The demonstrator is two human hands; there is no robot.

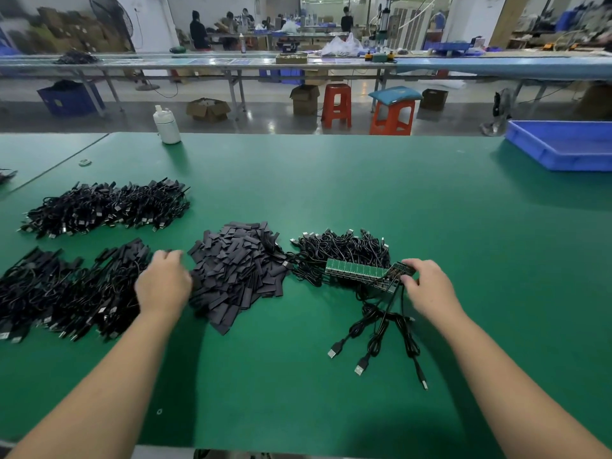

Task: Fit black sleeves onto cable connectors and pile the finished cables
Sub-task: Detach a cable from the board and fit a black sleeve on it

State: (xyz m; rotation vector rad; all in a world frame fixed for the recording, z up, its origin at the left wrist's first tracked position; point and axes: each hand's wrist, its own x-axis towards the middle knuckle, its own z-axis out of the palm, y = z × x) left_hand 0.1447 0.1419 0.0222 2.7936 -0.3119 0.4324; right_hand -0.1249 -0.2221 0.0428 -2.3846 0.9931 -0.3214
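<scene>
Pinching a green board strip [397, 276], right hand [427, 288] fingers [408, 279] curl around it.

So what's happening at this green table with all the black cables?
A person is sleeving cables. The right hand pinches a small circuit board strip with cables attached, beside a heap of unsleeved cables. The left hand reaches between the loose black sleeves and a finished pile; whether it holds anything is unclear.

We see a matt green bench [331, 193], matt black sleeves [238, 270], slightly glossy black cables [374, 332] with shiny metal plugs, and a smooth blue plastic tray [563, 144].
</scene>
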